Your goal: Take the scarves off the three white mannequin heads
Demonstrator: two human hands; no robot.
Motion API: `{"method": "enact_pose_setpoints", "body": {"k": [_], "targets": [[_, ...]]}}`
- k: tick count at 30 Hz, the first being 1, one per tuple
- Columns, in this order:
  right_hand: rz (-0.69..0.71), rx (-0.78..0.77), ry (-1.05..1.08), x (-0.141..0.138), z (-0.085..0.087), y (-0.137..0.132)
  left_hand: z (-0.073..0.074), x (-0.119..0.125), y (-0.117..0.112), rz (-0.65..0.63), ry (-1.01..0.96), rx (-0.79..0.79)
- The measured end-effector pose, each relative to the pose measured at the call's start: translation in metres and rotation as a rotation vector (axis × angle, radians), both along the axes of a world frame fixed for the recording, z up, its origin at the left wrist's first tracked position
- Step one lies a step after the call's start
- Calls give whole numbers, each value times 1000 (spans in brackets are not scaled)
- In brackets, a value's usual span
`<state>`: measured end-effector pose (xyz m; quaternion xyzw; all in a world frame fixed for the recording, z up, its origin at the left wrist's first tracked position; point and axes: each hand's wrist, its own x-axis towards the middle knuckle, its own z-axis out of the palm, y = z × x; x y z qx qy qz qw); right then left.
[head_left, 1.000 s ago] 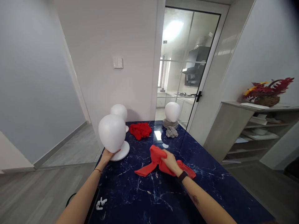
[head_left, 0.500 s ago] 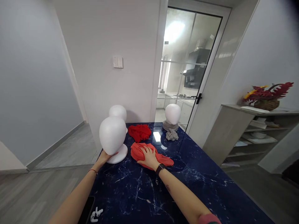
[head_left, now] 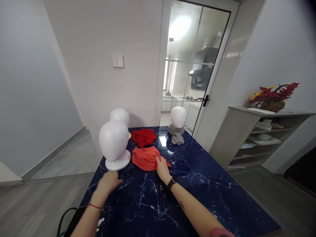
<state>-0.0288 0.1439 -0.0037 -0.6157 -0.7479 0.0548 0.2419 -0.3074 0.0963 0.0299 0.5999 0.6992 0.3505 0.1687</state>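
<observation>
My right hand [head_left: 162, 168] has its fingers closed on the right end of a coral-red cloth [head_left: 145, 158], bunched on the dark blue marbled table [head_left: 153, 207]. My left hand [head_left: 110, 182] is over the table's left side, in front of a white mannequin head [head_left: 113, 141] and apart from it. It is smeared by motion, so its fingers cannot be made out. That head stands upright on its round base. Behind the coral cloth lies a crumpled bright red cloth [head_left: 143, 137].
A second white mannequin head [head_left: 120, 116] stands behind the first. At the far right corner another head [head_left: 178, 117] has a grey scarf [head_left: 177, 138] about its neck. White earbuds [head_left: 100, 222] lie near the front left. A shelf unit [head_left: 247, 138] stands right of the table.
My left hand has left the mannequin head's base and moved nearer. My right hand has gone from lying flat on the coral cloth to gripping its right end. The view has shifted slightly.
</observation>
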Motion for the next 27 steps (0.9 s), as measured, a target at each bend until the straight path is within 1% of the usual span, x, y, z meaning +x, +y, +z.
{"method": "enact_pose_setpoints", "body": {"k": [1, 2, 3, 4, 5, 6, 7, 9, 12, 14, 15, 17, 20, 24, 27], "targets": [[21, 1, 37, -4, -1, 7, -4, 27, -5, -44, 52, -27], [47, -4, 61, -7, -1, 12, -7, 57, -9, -125, 217, -36], [82, -11, 78, -8, -2, 15, -10, 85, -10, -208, 367, -4], [124, -12, 95, -7, -2, 17, -13, 111, -9, -297, 471, 51], [168, 0, 120, -4, -2, 16, -16, 132, -7, -370, 534, 85], [207, 27, 161, 2, -2, 12, -19, 148, -3, -370, 563, 55], [227, 68, 210, 11, -2, 8, -23, 159, 2, -365, 576, 34], [189, 174, 310, 36, -4, -4, -30, 168, 14, -326, 581, 1], [52, 278, 373, 83, -13, -14, -41, 167, 29, -286, 598, 62], [-12, 306, 366, 114, -21, -9, -47, 166, 36, -253, 611, 116], [-40, 320, 352, 127, -23, -3, -49, 166, 38, -242, 613, 138], [-100, 340, 313, 148, -24, 18, -52, 168, 39, -233, 600, 168], [-204, 305, 243, 166, -14, 63, -51, 169, 39, -226, 544, 187], [-315, 229, 215, 171, 7, 130, -50, 170, 41, -195, 474, 169], [-417, 150, 216, 170, 17, 175, -52, 171, 42, -165, 437, 155]]}}
